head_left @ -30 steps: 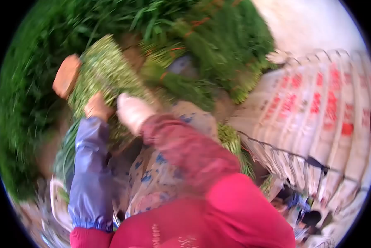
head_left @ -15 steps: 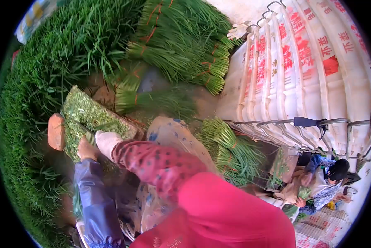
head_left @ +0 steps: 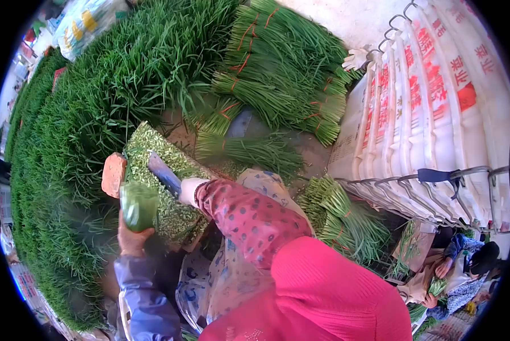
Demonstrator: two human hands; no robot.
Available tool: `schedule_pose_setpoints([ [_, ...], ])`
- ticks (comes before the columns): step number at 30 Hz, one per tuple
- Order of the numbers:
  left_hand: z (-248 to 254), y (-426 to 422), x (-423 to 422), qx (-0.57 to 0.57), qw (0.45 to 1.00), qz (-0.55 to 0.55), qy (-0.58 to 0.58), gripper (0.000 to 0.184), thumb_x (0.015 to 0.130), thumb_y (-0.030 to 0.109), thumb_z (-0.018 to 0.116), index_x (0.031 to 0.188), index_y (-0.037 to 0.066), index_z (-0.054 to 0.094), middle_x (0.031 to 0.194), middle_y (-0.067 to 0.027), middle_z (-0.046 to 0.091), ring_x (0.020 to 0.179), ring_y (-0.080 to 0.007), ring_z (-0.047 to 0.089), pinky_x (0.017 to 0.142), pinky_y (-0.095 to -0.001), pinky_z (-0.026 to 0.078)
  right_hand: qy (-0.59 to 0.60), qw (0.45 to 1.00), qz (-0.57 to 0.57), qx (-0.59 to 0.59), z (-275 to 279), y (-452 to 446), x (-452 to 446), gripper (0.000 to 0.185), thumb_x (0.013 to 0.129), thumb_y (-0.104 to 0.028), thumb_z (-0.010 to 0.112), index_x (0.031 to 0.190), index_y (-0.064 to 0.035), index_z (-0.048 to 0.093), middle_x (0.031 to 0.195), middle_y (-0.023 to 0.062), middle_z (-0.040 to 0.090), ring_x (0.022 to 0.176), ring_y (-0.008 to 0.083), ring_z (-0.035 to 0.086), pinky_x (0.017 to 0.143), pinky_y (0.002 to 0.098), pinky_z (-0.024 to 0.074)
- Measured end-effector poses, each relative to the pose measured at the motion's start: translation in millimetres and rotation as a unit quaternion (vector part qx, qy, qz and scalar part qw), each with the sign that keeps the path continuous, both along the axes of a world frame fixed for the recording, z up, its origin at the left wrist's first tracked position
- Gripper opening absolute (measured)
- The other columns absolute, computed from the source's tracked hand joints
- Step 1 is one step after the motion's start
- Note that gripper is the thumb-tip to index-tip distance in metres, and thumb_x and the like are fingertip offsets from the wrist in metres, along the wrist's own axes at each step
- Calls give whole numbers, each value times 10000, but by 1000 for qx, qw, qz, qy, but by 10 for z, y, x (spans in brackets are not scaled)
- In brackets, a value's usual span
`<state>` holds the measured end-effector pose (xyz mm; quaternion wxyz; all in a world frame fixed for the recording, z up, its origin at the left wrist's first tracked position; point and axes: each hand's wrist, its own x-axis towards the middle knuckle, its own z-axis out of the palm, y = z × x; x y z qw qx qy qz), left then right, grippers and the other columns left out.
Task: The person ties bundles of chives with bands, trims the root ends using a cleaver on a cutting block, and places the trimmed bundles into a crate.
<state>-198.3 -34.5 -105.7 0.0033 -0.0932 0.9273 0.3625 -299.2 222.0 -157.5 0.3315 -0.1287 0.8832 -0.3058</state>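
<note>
In the head view my left hand [head_left: 132, 234] grips a green bundle [head_left: 139, 206] with its cut ends facing up, at the left edge of a board [head_left: 201, 167] strewn with chopped green bits. My right hand [head_left: 191, 191], in a pale glove, is closed on the handle of a knife [head_left: 164, 173], whose wide blade points up and left over the bits. Beside the board's left edge rests an orange brick [head_left: 113, 174].
Loose green stalks [head_left: 78, 125] are heaped at left. Tied bundles [head_left: 283, 68] lie behind the board, and others [head_left: 340, 216] lie to its right. White printed sacks [head_left: 431, 113] stand at right. A co-worker [head_left: 465, 267] holds greens at lower right.
The view has shifted left. My left hand now raises a bundle off the board, and the knife blade shows plainly, apart from my left hand.
</note>
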Motion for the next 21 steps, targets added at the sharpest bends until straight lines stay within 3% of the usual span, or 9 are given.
schedule_pose_setpoints([
  [3, 507, -225, 217, 141, 979, 37, 139, 937, 534, 112, 965, 1345, 8, 506, 1219, -103, 624, 1091, -216, 596, 940, -354, 506, 142, 979, 126, 80, -442, -44, 128, 316, 803, -239, 671, 1024, -24, 741, 967, 176, 730, 903, 335, 711, 790, 422, 559],
  [8, 1448, -580, 750, 0, 975, -10, 222, 756, 634, 39, 886, 1310, 0, 550, 1204, -112, 646, 1018, -200, 637, 889, -332, 522, -289, 898, 125, -307, 1448, 105, 841, 507, 960, -459, 526, 1118, -2, 677, 997, 192, 721, 873, 300, 716, 774, 423, 557],
  [9, 1732, -356, 865, 377, 901, 74, 199, 784, 681, 192, 876, 1343, 4, 501, 1205, -124, 643, 1046, -214, 627, 926, -351, 510, -378, 826, 128, -399, 1440, -49, 1015, 579, 969, -525, 509, 1165, 4, 640, 1027, 188, 710, 875, 295, 710, 810, 416, 549],
  [11, 1887, 187, 966, 693, 690, 145, 148, 839, 729, 344, 867, 1376, 8, 452, 1206, -137, 640, 1074, -228, 616, 964, -371, 498, -554, 654, 108, -503, 1547, -151, 1270, 599, 953, -569, 526, 1282, -70, 569, 1089, 140, 660, 997, 283, 619, 842, 484, 489],
  [12, 1796, 508, 917, 359, 842, 133, 381, 849, 766, 421, 812, 1403, 16, 424, 1203, -142, 640, 1096, -237, 612, 979, -377, 491, -552, 655, 114, -503, 1541, -268, 1334, 599, 953, -569, 526, 1282, -70, 569, 1089, 140, 660, 997, 283, 619, 842, 484, 489],
  [14, 1716, 337, 1065, 254, 876, 158, 379, 697, 897, 386, 637, 1455, 47, 395, 1353, -178, 511, 1227, -286, 533, 1030, -418, 470, -637, 423, -21, -643, 1498, -584, 1418, 683, 921, -641, 541, 1349, -109, 525, 1243, 142, 613, 1131, 293, 578, 900, 575, 465],
  [16, 1578, 276, 1369, 291, 906, 113, 285, 547, 992, 274, 515, 1486, 72, 391, 1525, -203, 359, 1360, -318, 428, 1098, -458, 416, -562, 433, -36, -704, 1535, -606, 1571, 672, 915, -627, 562, 1355, -120, 526, 1269, 128, 612, 1162, 290, 575, 927, 587, 459],
  [19, 1583, 186, 1684, -122, 945, -43, 301, 595, 980, 257, 527, 1519, 83, 343, 1561, -178, 313, 1424, -296, 344, 1172, -457, 294, -474, 422, -75, -769, 1417, -721, 1808, 583, 949, -534, 580, 1357, -120, 535, 1323, 94, 609, 1216, 273, 576, 977, 602, 451],
  [21, 1826, -79, 1854, 72, 984, 21, 160, 738, 909, 212, 639, 1544, 85, 286, 1534, -171, 365, 1405, -285, 379, 1130, -419, 336, -467, 436, -138, -756, 1403, -732, 1947, 503, 982, -435, 577, 1345, -89, 542, 1289, 93, 629, 1166, 261, 610, 982, 549, 473],
])
